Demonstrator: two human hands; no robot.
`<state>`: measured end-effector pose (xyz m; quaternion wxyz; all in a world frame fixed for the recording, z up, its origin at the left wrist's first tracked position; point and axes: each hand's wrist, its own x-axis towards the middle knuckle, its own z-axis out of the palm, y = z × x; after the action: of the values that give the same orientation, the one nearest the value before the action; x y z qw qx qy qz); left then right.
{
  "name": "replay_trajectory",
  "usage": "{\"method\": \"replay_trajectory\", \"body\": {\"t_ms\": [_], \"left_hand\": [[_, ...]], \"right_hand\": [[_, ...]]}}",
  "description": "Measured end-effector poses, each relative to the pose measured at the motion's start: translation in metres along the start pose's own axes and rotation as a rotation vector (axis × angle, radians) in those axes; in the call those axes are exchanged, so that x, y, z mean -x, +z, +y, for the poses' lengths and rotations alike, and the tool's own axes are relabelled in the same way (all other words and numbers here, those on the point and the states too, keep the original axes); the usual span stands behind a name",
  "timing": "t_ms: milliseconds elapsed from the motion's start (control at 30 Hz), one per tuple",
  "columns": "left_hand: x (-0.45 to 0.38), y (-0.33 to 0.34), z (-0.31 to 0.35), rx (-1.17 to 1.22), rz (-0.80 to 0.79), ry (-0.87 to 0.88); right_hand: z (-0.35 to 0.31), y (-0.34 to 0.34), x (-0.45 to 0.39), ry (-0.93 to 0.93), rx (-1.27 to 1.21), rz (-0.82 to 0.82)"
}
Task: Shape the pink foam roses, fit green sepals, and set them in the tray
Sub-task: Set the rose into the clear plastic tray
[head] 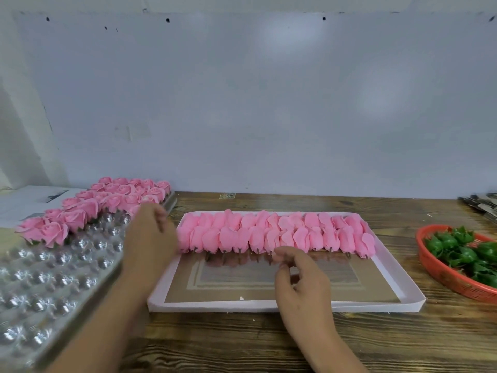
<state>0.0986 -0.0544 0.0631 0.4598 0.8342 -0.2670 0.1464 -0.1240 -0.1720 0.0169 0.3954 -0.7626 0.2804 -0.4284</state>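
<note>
No brand, label or legible writing anywhere; a small printed sticker (227, 195) at the table's far edge, centre frame, is too small to read.

Pink foam roses, unshaped (274, 235): two overlapping rows lying across the upper part of a shallow pink-rimmed box (322, 306), centre frame. The lower half of the box floor is bare and reflective.

Shaped roses (102, 203): seated in the far end of a clear plastic blister tray (48, 281), left of frame. Near cups unfilled; the tray's left and lower edges are cut off by the frame.

Green sepals (462, 251): heaped in an orange mesh basket (443, 278), right of frame, partly cut off by the right edge.

Left hand (150, 238): over the gap between tray and box, blurred; fingers loosely bent, whether they hold anything cannot be told.

Right hand (301, 281): over the box floor just below the lower rose row, fingers loosely curled, nothing held, fingertips near the stems.

Wooden table (269, 343): open strip along the lower frame and between box and basket.

Upper right: dark stacked items (481, 201), cut off, unidentifiable.
</note>
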Motion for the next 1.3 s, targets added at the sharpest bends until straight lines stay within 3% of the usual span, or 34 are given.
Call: {"method": "replay_trajectory", "body": {"t_ms": [133, 233, 367, 467, 633, 1033, 1300], "left_hand": [[0.075, 0.028, 0.031, -0.147, -0.423, 0.297], [0.099, 0.041, 0.029, -0.256, -0.546, 0.444], [0.103, 0.043, 0.021, -0.299, -0.494, 0.543], [0.107, 0.044, 0.018, -0.307, -0.439, 0.591], [0.109, 0.045, 0.017, -0.305, -0.418, 0.571], [0.109, 0.045, 0.017, -0.33, -0.416, 0.558], [0.108, 0.046, 0.015, -0.299, -0.413, 0.574]], "right_hand": [[0.001, 0.0, -0.002, 0.006, 0.04, 0.0], [0.001, -0.006, -0.009, 0.03, 0.09, 0.016], [0.006, -0.045, -0.038, 0.109, 0.22, 0.209], [0.026, -0.083, -0.059, 0.267, 0.321, 0.325], [0.058, -0.12, -0.08, 0.494, 0.547, 0.22], [0.081, -0.109, -0.116, 0.488, 0.736, 0.008], [0.087, -0.104, -0.11, 0.406, 0.776, 0.033]]}}
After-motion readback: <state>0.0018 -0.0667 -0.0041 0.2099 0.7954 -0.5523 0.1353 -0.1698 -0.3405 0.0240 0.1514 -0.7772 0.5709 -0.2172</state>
